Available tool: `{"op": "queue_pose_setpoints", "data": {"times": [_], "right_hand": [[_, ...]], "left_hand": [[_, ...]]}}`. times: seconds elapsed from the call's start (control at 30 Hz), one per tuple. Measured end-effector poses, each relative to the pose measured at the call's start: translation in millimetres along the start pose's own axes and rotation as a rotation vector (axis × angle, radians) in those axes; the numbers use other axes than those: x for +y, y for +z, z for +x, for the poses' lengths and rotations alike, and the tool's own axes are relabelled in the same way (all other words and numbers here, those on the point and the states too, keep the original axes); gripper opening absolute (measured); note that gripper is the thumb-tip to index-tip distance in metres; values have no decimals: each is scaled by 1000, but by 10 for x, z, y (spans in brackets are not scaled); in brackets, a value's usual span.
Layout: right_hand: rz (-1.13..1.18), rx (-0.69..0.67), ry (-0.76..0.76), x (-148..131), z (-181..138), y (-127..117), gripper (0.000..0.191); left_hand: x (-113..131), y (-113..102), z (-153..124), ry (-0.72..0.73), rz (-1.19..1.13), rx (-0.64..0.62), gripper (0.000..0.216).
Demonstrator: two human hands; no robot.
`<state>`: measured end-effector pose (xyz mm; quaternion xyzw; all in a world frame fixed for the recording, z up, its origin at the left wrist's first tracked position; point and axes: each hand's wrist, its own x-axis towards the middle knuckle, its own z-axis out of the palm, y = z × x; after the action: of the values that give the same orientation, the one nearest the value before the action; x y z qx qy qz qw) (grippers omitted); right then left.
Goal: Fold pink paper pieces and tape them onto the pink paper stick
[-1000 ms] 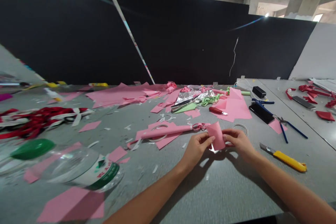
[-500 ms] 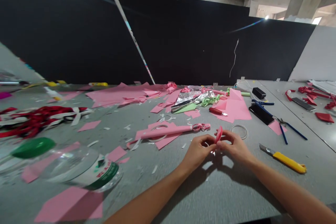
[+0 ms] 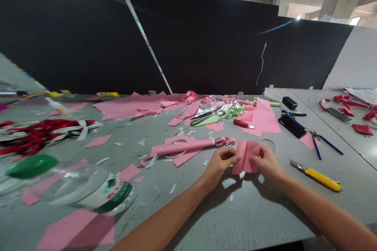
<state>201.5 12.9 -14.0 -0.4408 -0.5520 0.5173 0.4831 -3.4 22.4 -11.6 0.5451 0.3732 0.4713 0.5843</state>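
A small piece of pink paper (image 3: 246,157) with an upright crease down its middle is held up just above the table. My left hand (image 3: 220,164) pinches its left edge between thumb and fingers. On the right edge, my right hand (image 3: 266,161) grips it the same way, thumb on the near face. Just behind my hands lies a rolled pink paper tube (image 3: 185,147) with a curled pink end, resting on flat pink scraps. A pale ring (image 3: 272,145) sits beyond my right hand.
To the right lie a yellow utility knife (image 3: 322,179) with its blade out, blue-handled pliers (image 3: 316,141) and a black phone (image 3: 291,126). A red-handled cutter (image 3: 243,124) and scissors (image 3: 206,116) are farther back. At left are a plastic bottle (image 3: 88,188) and red ribbons (image 3: 44,135).
The pink paper, seen folded and edge-on before, is now opened out with its face toward me. Both hands have moved slightly apart, still gripping it.
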Motion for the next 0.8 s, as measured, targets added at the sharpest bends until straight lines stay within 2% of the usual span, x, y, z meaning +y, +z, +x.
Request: {"op": "queue_pose_setpoints", "data": {"times": [0.17,0.27,0.4,0.5,0.8], "right_hand": [[53,-79,52,6,33,-28,22],[60,-53,55,-15,35,-44,20],[67,-28,59,-23,37,-64,19],[51,-17,67,-25,46,-74,18],[129,-11,111,-60,58,-62,24]], "left_hand": [[9,-45,16,-25,-93,19,29],[13,-44,33,-51,-60,54,34],[9,-33,56,-41,18,29,41],[-5,-34,73,-15,17,4,37],[-5,-61,90,-48,4,49,26]]}}
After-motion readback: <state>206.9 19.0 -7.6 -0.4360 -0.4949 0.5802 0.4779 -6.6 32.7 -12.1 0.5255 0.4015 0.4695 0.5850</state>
